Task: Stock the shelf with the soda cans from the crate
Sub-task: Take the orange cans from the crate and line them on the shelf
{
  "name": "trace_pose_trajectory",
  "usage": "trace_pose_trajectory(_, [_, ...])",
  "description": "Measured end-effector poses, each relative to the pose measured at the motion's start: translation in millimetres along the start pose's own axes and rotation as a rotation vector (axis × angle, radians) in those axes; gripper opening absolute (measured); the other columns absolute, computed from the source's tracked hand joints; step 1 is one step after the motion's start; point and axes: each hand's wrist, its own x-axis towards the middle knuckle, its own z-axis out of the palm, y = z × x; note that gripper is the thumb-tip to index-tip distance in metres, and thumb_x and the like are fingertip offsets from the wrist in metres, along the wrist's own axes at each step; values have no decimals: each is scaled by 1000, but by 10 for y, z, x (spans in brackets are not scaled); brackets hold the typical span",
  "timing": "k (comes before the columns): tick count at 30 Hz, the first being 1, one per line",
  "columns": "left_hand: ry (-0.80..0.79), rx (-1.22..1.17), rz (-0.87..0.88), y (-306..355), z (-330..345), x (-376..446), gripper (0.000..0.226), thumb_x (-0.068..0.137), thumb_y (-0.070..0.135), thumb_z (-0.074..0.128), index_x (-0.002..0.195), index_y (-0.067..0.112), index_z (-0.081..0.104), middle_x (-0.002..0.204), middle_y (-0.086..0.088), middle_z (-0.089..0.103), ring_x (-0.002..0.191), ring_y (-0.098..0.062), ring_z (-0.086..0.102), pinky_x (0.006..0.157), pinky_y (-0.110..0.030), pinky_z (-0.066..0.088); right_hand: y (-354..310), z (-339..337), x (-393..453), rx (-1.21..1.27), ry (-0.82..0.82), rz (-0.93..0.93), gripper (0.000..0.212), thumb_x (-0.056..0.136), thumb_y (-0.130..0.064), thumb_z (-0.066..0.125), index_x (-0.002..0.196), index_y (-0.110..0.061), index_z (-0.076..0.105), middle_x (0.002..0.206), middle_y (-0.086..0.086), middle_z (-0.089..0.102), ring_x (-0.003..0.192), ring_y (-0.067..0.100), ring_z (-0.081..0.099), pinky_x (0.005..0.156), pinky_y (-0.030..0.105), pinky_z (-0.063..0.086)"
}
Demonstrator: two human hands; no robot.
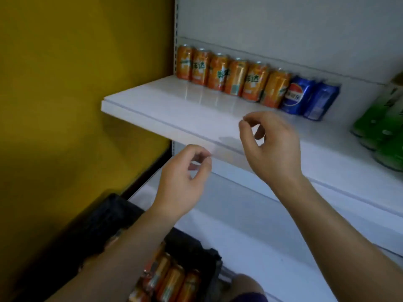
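Though a row already stands along the back of the shelf, the job looks only partly done. Six orange cans line up from the left upright, each touching the next, and two blue cans close the row on the right. The front of the shelf is bare, with room, by my reckoning, for more rows.

Down in the black crate on the floor, more orange cans lie packed side by side; how many remain I cannot tell, since the forearms and the frame edge hide part of it.

Both hands hold nothing. The left hand hangs just below the shelf's front lip, fingers loosely curled, thumb near the fingertips. The right hand hovers over the front of the shelf, likewise loosely curled and grasping no can. I judge this a pause between placing and reaching down for more.

As for writing: the orange cans bear green Chinese characters, one pair reading "年达", likely part of a longer name. The nearer blue can shows a round red, white and blue Pepsi emblem; its lettering is too blurred to read. Green bottles stand at the far right, labels unreadable.
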Motion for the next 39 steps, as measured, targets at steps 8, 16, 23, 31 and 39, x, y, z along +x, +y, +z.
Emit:
trace_pose_trajectory(8, [-521, 521, -685, -1774, -1021, -1327, 25, 100, 33, 51, 79, 24, 60, 76, 6, 64, 80, -14, 64, 77, -36, 53, -683, 1249, -1972, 174, -683, 177, 24, 95, -37, 56, 113, -25, 67, 93, -14, 67, 68, 4, 56, 67, 19, 45])
trace_pose_trajectory(16, [-795, 754, -890, -2490, -1159, -2131, 17, 93, 18, 52, 102, 22, 65, 105, 1, 65, 100, -22, 62, 90, -36, 52, -1020, 2111, -3521, 56, -1458, 325, 37, 88, -43, 57, 119, -23, 57, 112, 7, 66, 100, 27, 63, 80, 37, 55])
trace_pose_trajectory(23, [-1055, 939, -868, -2841, -1111, -2247, 39, 90, 27, 61, 128, 21, 57, 133, -6, 55, 125, -29, 50, 105, -42, 44, -1275, 2347, -4152, -157, -1675, 3, 75, 86, -20, 70, 150, -19, 32, 144, 16, 45, 126, 40, 48, 102, 51, 43])
trace_pose_trajectory(31, [-817, 414, -980, -2614, -1339, -2087, 50, 84, 5, 55, 125, 33, 60, 118, 3, 65, 110, -22, 63, 94, -39, 55, -1156, 1904, -3623, 58, -1421, 281, 70, 69, -48, 75, 129, -25, 48, 121, -3, 58, 106, 15, 58, 88, 32, 53])
trace_pose_trajectory(39, [-624, -43, -615, -1629, -1213, -1258, 74, 67, 37, 88, 132, 38, 52, 116, 15, 70, 107, 2, 65, 96, -29, 53, -1052, 1208, -2190, 427, -668, 679, 55, 65, -50, 77, 116, -54, 56, 107, -27, 66, 99, -5, 63, 81, 17, 52])
